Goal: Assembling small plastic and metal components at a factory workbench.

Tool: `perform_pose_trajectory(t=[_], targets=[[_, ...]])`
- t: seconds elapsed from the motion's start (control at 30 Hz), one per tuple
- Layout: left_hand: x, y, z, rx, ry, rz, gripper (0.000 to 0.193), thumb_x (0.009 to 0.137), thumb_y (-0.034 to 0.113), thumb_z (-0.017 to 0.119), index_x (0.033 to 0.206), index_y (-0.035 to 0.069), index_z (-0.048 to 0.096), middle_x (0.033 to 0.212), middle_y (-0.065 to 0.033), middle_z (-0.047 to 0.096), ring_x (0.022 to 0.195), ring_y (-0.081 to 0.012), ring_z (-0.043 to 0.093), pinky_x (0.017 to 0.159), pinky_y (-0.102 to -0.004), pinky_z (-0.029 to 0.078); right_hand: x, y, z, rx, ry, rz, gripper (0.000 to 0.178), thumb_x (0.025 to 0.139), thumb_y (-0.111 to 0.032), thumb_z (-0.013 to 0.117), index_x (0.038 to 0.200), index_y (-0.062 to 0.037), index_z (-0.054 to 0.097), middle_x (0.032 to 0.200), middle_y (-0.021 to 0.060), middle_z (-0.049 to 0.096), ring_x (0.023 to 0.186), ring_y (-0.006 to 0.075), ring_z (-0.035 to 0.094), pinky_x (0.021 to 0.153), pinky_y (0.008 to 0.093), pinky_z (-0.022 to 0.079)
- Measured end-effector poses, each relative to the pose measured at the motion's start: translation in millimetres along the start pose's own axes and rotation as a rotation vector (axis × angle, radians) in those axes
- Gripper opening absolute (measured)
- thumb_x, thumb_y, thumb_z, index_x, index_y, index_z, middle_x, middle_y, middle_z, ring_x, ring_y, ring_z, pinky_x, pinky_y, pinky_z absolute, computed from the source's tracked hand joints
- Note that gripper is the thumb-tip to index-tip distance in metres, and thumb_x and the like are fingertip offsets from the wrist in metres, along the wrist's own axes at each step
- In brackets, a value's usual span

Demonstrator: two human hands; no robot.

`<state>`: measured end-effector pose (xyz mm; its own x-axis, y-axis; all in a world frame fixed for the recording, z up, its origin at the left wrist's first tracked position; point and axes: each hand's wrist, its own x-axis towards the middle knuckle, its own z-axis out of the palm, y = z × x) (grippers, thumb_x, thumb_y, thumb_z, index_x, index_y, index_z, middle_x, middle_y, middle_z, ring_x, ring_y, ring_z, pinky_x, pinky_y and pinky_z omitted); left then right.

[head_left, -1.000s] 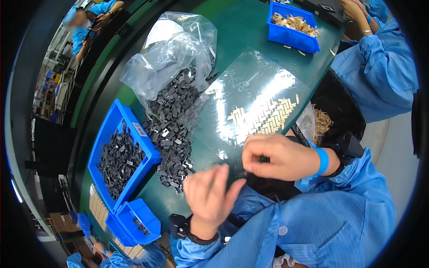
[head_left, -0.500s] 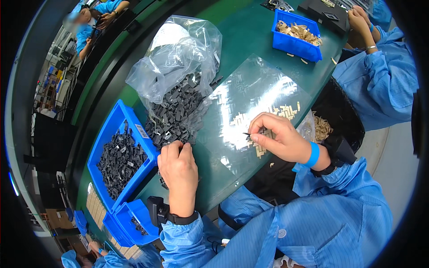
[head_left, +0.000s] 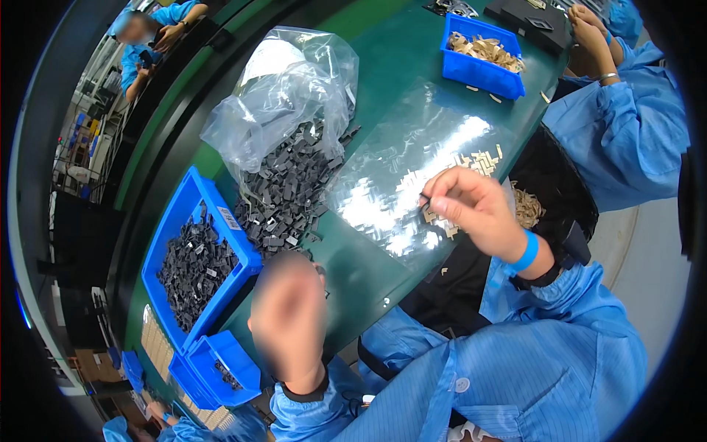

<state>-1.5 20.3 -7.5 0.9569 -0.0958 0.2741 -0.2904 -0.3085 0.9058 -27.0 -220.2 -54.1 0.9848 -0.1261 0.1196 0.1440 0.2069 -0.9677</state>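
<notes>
My right hand [head_left: 475, 210] pinches a small black plastic part [head_left: 425, 200] between thumb and fingertips. It hovers over a clear plastic sheet [head_left: 368, 166] bearing rows of small cream-coloured pieces [head_left: 477, 163]. Nearer to me, my left hand [head_left: 289, 320] is raised at the near end of a heap of black plastic parts [head_left: 278, 195]. Blur smears its fingers, so its grip is unclear; something small and dark shows at its right edge. The heap spills from a clear plastic bag [head_left: 294, 96] onto the green table [head_left: 353, 306].
Left of the heap stands a blue bin [head_left: 247, 250] of black parts, with a smaller blue bin [head_left: 239, 353] nearer me. A blue bin [head_left: 471, 72] at the far right holds cream strips. Beside it sits a co-worker in blue [head_left: 618, 125]. A black bag [head_left: 567, 173] hangs beyond the table edge.
My left hand has come off the black heap, turned and drawn toward me. My right hand has shifted slightly right and away, still pinching the black part.
</notes>
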Motion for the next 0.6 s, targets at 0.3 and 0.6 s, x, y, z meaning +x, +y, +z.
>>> perform_pose_trajectory(t=[0.3, 0.6], targets=[[-35, 17, 20, -0.225, -0.103, 0.126, 0.041, 0.069, -0.007, 0.069, 0.106, -0.006, 0.054, 0.090, -0.0178, 0.062, 0.082, -0.0226, 0.062, 0.075, -0.0308, 0.049, -22, -17, 52, 0.003, -0.173, -0.288, 0.032, 0.073, -0.007, 0.069, 0.100, 0.0007, 0.053, 0.092, 0.0091, 0.061, 0.084, 0.0180, 0.060, 0.073, 0.0273, 0.047], [-42, 19, 28, -0.277, -0.131, 0.043, 0.037, 0.069, -0.009, 0.067, 0.105, -0.006, 0.056, 0.091, -0.0179, 0.062, 0.085, -0.0220, 0.062, 0.076, -0.0299, 0.051, -27, -16, 49, -0.104, -0.181, -0.392, 0.027, 0.072, -0.003, 0.067, 0.097, -0.0017, 0.056, 0.085, 0.0086, 0.062, 0.077, 0.0202, 0.061, 0.068, 0.0284, 0.048]])
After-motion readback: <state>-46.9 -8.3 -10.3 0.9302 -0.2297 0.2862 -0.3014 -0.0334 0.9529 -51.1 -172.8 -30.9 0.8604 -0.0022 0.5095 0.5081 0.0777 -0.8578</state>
